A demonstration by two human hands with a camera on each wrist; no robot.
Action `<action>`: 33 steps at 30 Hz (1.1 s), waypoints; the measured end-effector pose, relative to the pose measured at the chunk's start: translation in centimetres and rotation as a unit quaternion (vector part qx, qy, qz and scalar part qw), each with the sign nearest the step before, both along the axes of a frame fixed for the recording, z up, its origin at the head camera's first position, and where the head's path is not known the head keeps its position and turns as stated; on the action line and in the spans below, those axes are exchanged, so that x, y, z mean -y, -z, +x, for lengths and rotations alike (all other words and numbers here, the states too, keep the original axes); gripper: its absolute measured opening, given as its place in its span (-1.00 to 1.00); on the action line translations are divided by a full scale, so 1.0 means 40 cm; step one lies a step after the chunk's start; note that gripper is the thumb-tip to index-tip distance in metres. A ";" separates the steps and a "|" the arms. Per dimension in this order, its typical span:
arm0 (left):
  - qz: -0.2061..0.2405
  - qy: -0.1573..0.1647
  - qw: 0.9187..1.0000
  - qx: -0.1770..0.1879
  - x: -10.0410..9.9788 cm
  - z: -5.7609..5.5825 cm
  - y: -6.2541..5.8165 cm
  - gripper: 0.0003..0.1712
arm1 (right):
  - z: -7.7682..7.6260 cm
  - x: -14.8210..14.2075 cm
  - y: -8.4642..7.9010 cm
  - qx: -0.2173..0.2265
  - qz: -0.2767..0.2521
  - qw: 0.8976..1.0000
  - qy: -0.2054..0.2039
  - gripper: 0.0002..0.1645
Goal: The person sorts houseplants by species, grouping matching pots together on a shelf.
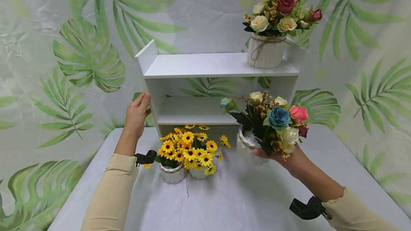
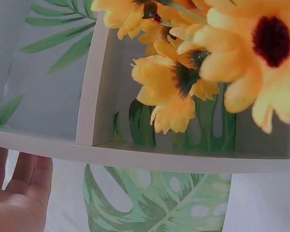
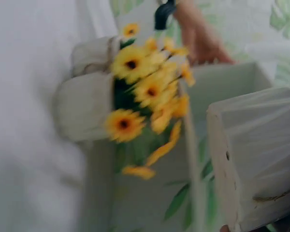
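My right hand (image 1: 290,159) grips a white flower pot (image 1: 245,152) with blue, pink, red and cream artificial roses. The pot hangs tilted in front of the right side of a white shelf unit (image 1: 192,65), its flowers leaning right. In the right wrist view the pot's side and base (image 3: 256,154) appear close up. My left hand (image 1: 138,113) rests against the unit's left side panel, fingers fairly straight; in the left wrist view its fingers (image 2: 36,179) touch the panel's edge.
Another white pot (image 1: 266,52) with red and cream roses stands at the right of the top shelf. Two pots of yellow sunflowers (image 1: 189,149) stand on the white-covered table (image 1: 218,206) before the unit's lower left. Behind hangs a leaf-patterned backdrop (image 1: 205,17).
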State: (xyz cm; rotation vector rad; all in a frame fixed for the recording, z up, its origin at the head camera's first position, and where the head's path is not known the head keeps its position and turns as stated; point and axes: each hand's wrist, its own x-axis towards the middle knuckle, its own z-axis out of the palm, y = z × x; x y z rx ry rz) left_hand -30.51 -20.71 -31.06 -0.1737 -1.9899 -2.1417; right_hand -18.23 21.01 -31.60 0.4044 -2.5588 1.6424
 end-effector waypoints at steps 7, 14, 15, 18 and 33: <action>-0.011 0.004 1.000 0.009 -0.010 -0.005 0.002 -0.28 | -0.008 0.076 -0.163 -0.046 -0.023 0.997 -0.061 0.04; -0.013 0.001 1.000 0.017 -0.005 0.003 0.011 -0.29 | -0.041 0.151 -0.317 -0.095 -0.063 0.986 -0.124 -0.09; -0.014 0.001 1.000 0.016 -0.005 0.005 0.013 -0.29 | -0.050 0.160 -0.335 -0.099 -0.071 0.984 -0.128 -0.09; -0.016 0.002 1.000 0.013 -0.002 0.010 0.017 -0.29 | -0.080 0.187 -0.378 -0.101 -0.088 0.983 -0.126 -0.06; 0.001 -0.002 1.000 0.001 -0.007 0.000 0.007 -0.27 | -0.277 0.238 -0.476 -0.089 -0.088 0.991 -0.044 -0.11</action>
